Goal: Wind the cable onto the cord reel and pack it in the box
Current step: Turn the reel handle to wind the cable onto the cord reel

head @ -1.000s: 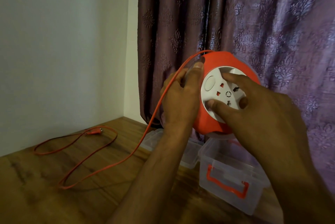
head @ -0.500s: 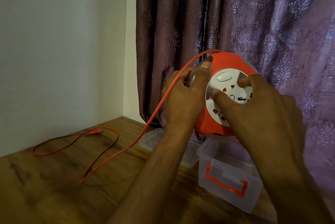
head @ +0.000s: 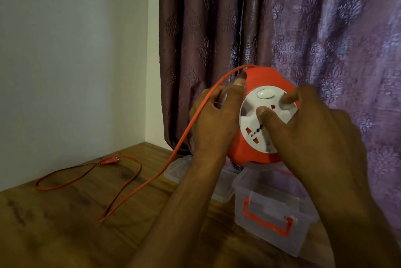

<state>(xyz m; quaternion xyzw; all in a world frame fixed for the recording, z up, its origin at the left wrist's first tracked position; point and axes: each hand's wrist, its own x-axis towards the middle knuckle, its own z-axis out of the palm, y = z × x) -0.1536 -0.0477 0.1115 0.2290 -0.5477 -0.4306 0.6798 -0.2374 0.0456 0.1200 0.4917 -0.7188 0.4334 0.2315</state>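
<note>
Purple curtain [head: 303, 28] and a wooden surface [head: 65, 224] fill the frame. At centre, the left hand [head: 214, 124] grips the reel [head: 267, 115] — right hand [head: 321, 137] fingers [head: 263, 113] curl into its white hub. Cable [head: 152, 180] trails lower left; box [head: 271, 213] sits below the reel.

I see a brown wooden tabletop [head: 65, 224] with dark grain streaks running into the corner. A plain white wall [head: 76, 50] rises behind it on my left, and a purple patterned fabric curtain [head: 303, 28] hangs in folds beside it.
</note>
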